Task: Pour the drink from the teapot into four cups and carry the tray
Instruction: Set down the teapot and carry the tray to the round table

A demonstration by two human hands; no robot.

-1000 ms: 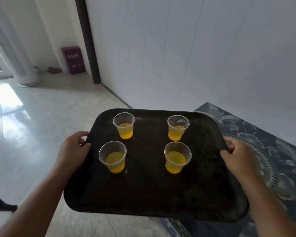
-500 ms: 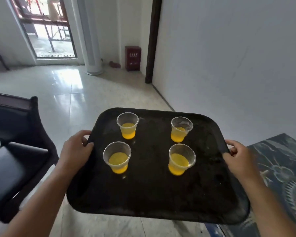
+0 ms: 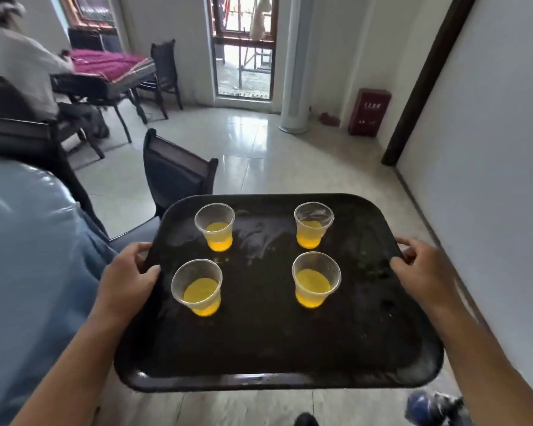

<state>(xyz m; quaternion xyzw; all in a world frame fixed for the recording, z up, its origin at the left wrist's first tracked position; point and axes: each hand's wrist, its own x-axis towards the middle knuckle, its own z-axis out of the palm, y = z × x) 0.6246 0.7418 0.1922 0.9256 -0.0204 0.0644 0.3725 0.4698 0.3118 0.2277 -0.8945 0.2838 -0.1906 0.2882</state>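
A black tray (image 3: 271, 342) is held level in the air in front of me. My left hand (image 3: 126, 278) grips its left rim and my right hand (image 3: 419, 272) grips its right rim. On it stand several clear plastic cups, each partly filled with yellow drink: far left cup (image 3: 215, 226), far right cup (image 3: 312, 224), near left cup (image 3: 198, 287), near right cup (image 3: 315, 283). All are upright and apart from each other. No teapot is in view.
A seated person in a blue shirt (image 3: 28, 256) is close on my left, beside a dark chair (image 3: 176, 173). Tiled floor (image 3: 259, 142) stretches ahead toward a glass door (image 3: 243, 47), a white column (image 3: 299, 63) and a red box (image 3: 370, 112). A white wall (image 3: 490, 133) runs along the right.
The view has swung left, away from the patterned table, toward the open room. The tray stays level in both hands, and the cups keep their places.
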